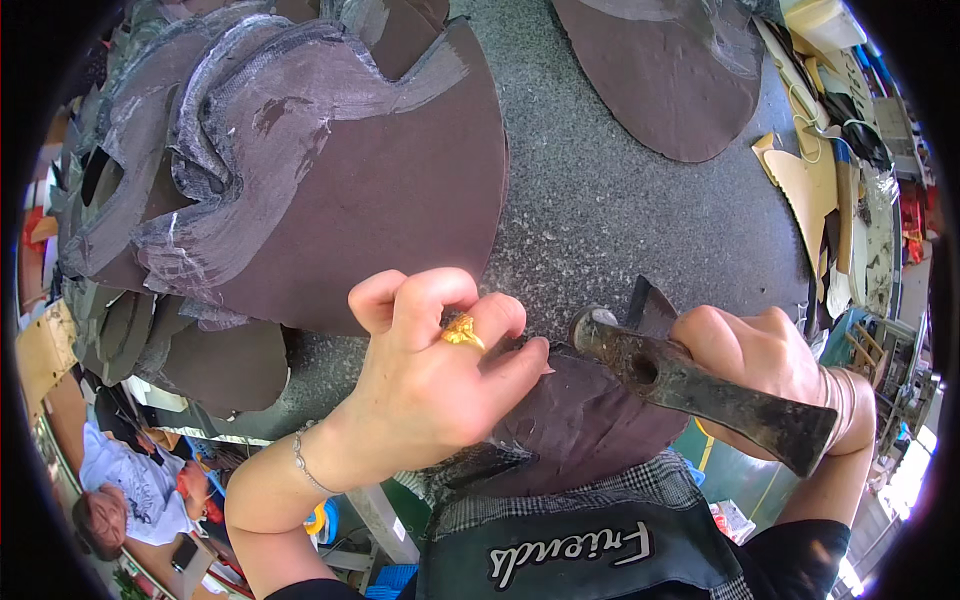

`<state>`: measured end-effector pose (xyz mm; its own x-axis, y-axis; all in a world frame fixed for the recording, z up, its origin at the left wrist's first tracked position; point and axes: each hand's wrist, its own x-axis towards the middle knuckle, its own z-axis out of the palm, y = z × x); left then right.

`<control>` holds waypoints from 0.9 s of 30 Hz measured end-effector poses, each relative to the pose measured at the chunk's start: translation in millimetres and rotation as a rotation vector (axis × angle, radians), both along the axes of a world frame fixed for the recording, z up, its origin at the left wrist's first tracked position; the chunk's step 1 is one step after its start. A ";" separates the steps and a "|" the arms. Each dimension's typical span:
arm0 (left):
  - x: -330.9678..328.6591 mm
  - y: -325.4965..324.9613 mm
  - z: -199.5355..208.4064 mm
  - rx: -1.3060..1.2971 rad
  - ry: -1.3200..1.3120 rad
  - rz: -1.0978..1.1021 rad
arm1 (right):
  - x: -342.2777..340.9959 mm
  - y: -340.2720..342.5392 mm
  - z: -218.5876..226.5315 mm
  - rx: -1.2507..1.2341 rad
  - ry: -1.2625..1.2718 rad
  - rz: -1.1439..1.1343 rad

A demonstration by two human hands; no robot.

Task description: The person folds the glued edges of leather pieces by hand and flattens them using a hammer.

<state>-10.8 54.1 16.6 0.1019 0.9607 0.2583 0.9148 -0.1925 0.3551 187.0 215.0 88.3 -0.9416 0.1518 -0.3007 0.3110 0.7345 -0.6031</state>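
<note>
My right hand (760, 360) is closed around a hammer, whose worn dark metal head (710, 390) points down and right across the front of the fingers. Most of its handle is hidden by the hand. A dark brown leather-like piece (590, 420), creased and folded, lies at the table's near edge and hangs toward my apron. My left hand (430, 370), with a gold ring on one finger, has its fingers bent and its thumb and forefinger at this piece's upper left edge, pinching it. A dark pointed strip (650, 305) sticks up beside the hammer.
Several large brown cut pieces with grey-smeared edges (370, 180) are stacked at the left of the grey speckled table (620, 220). Another brown piece (680, 90) lies at the far right. Tan scraps (805, 195) line the right edge. A person (140, 490) sits at the lower left.
</note>
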 end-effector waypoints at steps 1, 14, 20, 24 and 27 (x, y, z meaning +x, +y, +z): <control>0.9 -1.2 -1.7 0.031 0.011 0.010 | -2.6 -2.4 -2.0 0.098 0.046 0.003; 17.9 -15.7 -7.5 0.026 -0.226 0.245 | -2.3 -14.6 -27.2 0.344 0.181 0.076; 22.6 -21.2 -9.0 0.088 -0.008 0.201 | -7.4 -11.6 -24.5 0.283 0.165 0.072; 22.0 -23.4 -5.4 0.090 0.107 0.159 | -14.4 -8.8 -22.0 0.292 0.167 0.135; 21.3 -25.0 -8.9 0.133 0.099 0.157 | -20.4 -7.6 -18.1 0.283 0.159 0.157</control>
<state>10.5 29.1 7.8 -0.0147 0.9250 0.3798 0.9664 -0.0843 0.2427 166.7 207.4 70.2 -0.9916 0.0576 -0.1157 0.0996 0.9108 -0.4007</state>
